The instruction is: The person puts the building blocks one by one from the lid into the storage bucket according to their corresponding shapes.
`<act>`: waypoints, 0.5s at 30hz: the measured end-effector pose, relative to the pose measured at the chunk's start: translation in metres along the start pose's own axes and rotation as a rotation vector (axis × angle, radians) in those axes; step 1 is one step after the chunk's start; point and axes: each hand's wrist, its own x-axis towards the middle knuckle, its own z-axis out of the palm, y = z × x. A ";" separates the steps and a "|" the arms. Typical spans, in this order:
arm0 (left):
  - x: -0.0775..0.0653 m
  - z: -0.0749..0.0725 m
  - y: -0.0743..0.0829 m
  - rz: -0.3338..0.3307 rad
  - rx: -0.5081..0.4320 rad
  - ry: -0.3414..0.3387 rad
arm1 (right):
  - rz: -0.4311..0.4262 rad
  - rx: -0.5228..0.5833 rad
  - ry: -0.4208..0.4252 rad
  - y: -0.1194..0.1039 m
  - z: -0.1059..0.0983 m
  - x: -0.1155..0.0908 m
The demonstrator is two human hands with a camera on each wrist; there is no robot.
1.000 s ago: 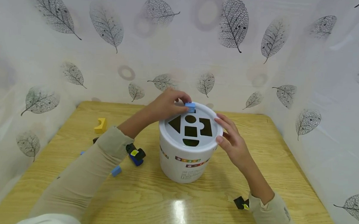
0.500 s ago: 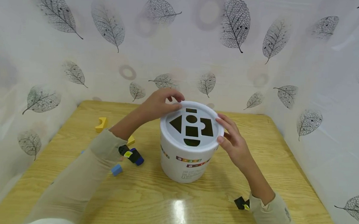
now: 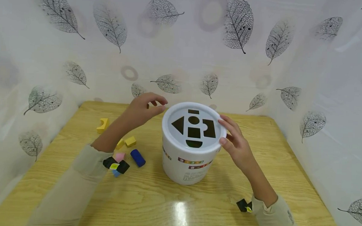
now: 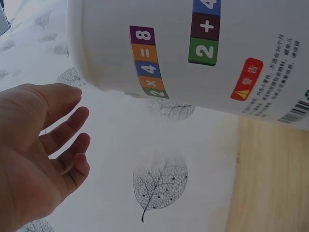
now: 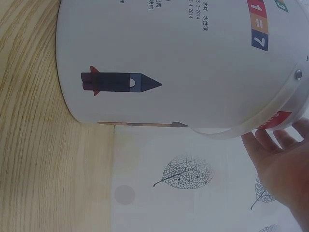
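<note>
A white bucket (image 3: 182, 166) stands upright on the table. Its lid (image 3: 211, 144) has several dark cut-outs, among them a triangle, a circle and a narrow rectangle at the far side. To the left of the rim hovers my left hand (image 3: 142, 110), holding nothing, with thumb and fingers apart and loosely bent. The left wrist view shows that hand (image 4: 38, 140) beside the bucket's printed wall (image 4: 183, 87). My right hand (image 3: 236, 145) holds the bucket at the right of its rim, thumb towards the front. In the right wrist view its fingers touch the side by the white handle (image 5: 260, 113).
Left of the bucket lie a dark blue cylinder (image 3: 138, 158), a yellow block (image 3: 130, 141), a pink block (image 3: 120, 156) and a light blue block (image 3: 116, 173) partly behind the wrist camera. A yellow arch block (image 3: 102, 126) lies farther back. Leaf-patterned sheeting (image 3: 183, 43) surrounds the wooden table (image 3: 154, 202).
One second ago my left hand held a light blue block over the rectangular cut-out. That block is gone from view, and the hand has drawn back left. My right hand stays in place.
</note>
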 end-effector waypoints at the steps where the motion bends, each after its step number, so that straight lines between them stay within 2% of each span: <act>1: -0.004 -0.001 -0.003 -0.011 -0.008 0.005 | 0.001 -0.002 0.000 0.000 0.000 0.000; 6: -0.023 -0.002 -0.019 -0.056 -0.025 0.019 | 0.004 -0.006 -0.001 -0.001 0.000 0.000; 15: -0.051 0.000 -0.041 -0.091 -0.047 -0.001 | 0.007 -0.003 0.004 -0.002 0.001 0.000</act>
